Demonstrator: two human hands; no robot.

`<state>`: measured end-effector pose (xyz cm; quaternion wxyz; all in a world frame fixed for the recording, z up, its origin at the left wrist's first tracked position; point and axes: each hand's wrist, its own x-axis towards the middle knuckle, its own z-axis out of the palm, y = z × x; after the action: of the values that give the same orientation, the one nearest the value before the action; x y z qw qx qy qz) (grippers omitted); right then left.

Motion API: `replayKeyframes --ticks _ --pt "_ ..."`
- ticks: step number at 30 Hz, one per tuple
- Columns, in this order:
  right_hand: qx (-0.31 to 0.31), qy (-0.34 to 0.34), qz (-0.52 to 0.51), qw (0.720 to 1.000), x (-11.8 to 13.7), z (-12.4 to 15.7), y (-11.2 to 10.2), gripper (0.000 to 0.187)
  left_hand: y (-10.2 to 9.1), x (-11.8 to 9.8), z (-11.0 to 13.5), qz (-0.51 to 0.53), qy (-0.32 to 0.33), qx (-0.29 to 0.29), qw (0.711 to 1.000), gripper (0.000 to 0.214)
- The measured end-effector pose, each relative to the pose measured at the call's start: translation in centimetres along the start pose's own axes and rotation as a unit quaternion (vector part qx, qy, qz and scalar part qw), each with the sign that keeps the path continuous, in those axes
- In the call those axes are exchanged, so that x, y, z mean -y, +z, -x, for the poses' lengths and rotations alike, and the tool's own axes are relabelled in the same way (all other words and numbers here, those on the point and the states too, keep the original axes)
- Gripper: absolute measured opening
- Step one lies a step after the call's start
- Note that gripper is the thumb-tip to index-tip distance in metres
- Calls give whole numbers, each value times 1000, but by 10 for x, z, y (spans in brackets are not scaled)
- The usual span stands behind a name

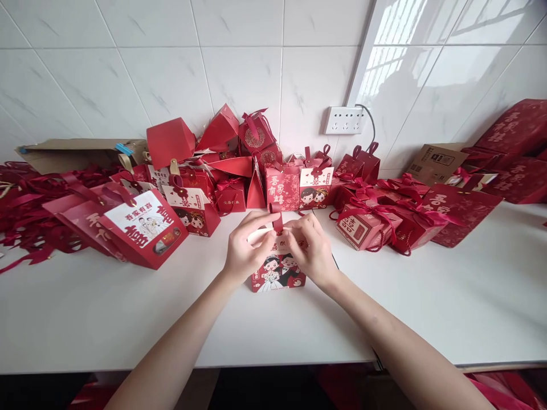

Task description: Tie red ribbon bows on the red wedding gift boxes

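Note:
A red and white gift box [278, 273] with a cartoon bride and groom on its front stands upright on the white table. At its top, a dark red strap [277, 221] rises between my fingers. My left hand [251, 242] pinches the left side of the box top, its thumb and forefinger close to the strap. From the right, my right hand [314, 245] grips the same top edge with bent fingers. Both hands cover the upper corners of the box, and what lies under the fingertips is partly hidden.
Finished-looking red boxes [316, 191] stand behind, below a wall socket strip [345, 121]. More red bags [139, 222] and loose ribbons [25, 210] lie on the left. Ribbon-tied boxes [367, 225] and a small cardboard carton [436, 162] sit on the right of the table [128, 319].

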<state>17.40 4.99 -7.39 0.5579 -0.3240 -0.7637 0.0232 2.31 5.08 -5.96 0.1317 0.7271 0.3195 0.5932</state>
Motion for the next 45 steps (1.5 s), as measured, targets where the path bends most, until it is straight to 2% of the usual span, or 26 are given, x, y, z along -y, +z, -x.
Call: replayKeyframes --ticks 6,13,18,26,32,34,38,41,45 --pt "7 20 -12 1000 2 -1 0 7 1 -2 1 1 -7 -14 1000 25" --pt "7 13 -27 1000 0 2 -1 10 -1 3 2 9 33 2 999 26" --pt "7 10 -29 1000 1 2 -1 8 0 5 1 4 49 -9 999 27" --pt "12 29 -34 999 3 0 -2 7 -1 0 0 18 0 8 1000 25" --pt "15 30 -25 999 1 1 -1 5 1 0 1 12 4 3 1000 22" --pt "16 28 -23 999 1 2 -1 5 2 0 3 32 -21 8 999 27" --pt "8 59 -52 997 0 2 -3 1 2 6 8 117 -81 29 989 57" --pt "-44 131 -128 982 -9 0 -10 4 0 18 9 130 -70 75 986 68" --pt "-169 241 -293 910 -29 -4 -21 18 -1 36 12 115 -81 126 982 87"
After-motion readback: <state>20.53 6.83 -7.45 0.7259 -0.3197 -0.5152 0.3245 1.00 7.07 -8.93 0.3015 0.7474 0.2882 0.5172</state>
